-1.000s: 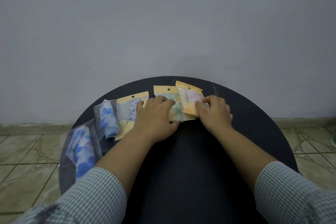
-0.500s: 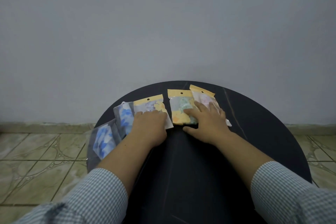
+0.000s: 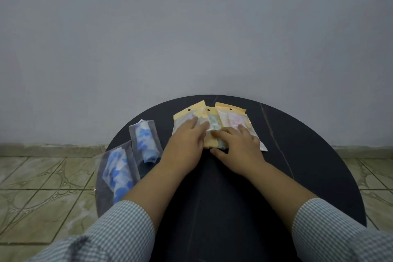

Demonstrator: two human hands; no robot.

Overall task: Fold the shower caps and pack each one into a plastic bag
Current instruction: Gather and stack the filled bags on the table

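Two flat, released grips, left hand [image 3: 187, 140] and right hand [image 3: 239, 144], on bagged shower caps [image 3: 212, 127].

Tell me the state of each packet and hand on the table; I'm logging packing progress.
Left yellow-header packet: packed, flat, under left hand.
Middle yellow-header packet: packed, overlapped by the left packet.
Right yellow-header packet: packed, flat, under right hand.
Near blue-print bag: filled, overhanging the table edge.
Far blue-print bag: filled, lying flat.
Left hand: open, fingers pressing.
Right hand: open, fingers spread.
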